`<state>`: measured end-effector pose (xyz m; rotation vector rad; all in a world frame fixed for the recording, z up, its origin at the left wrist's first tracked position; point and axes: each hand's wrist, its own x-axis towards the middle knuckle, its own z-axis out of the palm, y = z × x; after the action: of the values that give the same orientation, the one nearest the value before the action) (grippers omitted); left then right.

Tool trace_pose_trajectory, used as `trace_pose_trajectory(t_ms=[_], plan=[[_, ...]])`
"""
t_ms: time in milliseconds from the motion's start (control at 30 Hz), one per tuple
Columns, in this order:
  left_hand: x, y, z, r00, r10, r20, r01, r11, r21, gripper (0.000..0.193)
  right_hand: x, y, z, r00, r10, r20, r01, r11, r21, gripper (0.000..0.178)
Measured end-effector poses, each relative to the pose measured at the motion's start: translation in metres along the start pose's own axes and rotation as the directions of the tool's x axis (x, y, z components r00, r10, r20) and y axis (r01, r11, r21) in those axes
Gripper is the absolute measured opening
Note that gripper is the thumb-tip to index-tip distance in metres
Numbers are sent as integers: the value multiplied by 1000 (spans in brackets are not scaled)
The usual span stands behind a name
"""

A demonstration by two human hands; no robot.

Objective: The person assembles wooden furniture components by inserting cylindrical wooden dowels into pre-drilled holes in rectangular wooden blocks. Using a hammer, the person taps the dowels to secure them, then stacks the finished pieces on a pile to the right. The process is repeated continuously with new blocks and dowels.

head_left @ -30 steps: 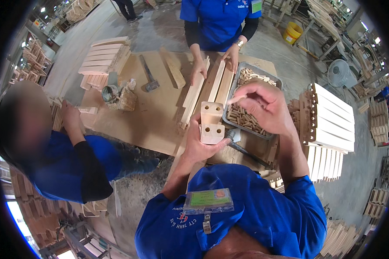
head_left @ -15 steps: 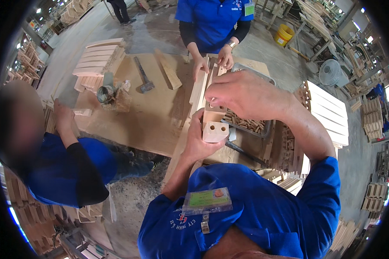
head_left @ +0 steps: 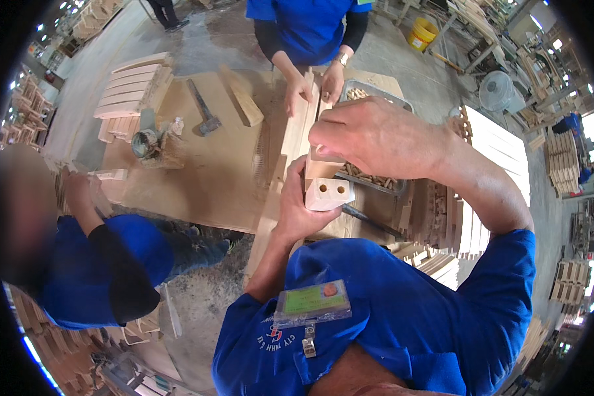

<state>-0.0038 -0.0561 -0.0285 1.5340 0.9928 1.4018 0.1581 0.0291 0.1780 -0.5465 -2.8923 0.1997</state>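
My left hand (head_left: 299, 210) grips a short pale wooden block (head_left: 328, 187) with two round holes in its end face, held upright above the workbench (head_left: 204, 178). My right hand (head_left: 369, 135) is curled over the block's top with its fingertips pinched together; whatever they pinch is too small to see. Just behind the block lies a grey tray of small wooden dowels (head_left: 375, 179), partly hidden by my right hand.
A person in blue across the bench holds long wooden slats (head_left: 301, 125) on end. Another person in blue crouches at the left (head_left: 79, 257). A hammer (head_left: 203, 112), a wood offcut (head_left: 243, 100) and a tin (head_left: 145, 142) lie on the bench. Stacked slats (head_left: 488, 171) stand to the right.
My right hand has come from the dowel tray over to the top of the block. My left hand has lifted the block closer to me.
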Motion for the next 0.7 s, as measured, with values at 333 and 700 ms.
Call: trace_pose_trajectory(t_ms=[333, 700], plan=[[-3, -4, -5, 995, -100, 17, 100, 993, -62, 97, -3, -1, 24, 979, 184, -93, -182, 983, 34, 32], [1, -6, -8, 998, 33, -54, -36, 998, -46, 88, -143, 116, 258, 472, 881, 28, -814, 424, 396, 20]])
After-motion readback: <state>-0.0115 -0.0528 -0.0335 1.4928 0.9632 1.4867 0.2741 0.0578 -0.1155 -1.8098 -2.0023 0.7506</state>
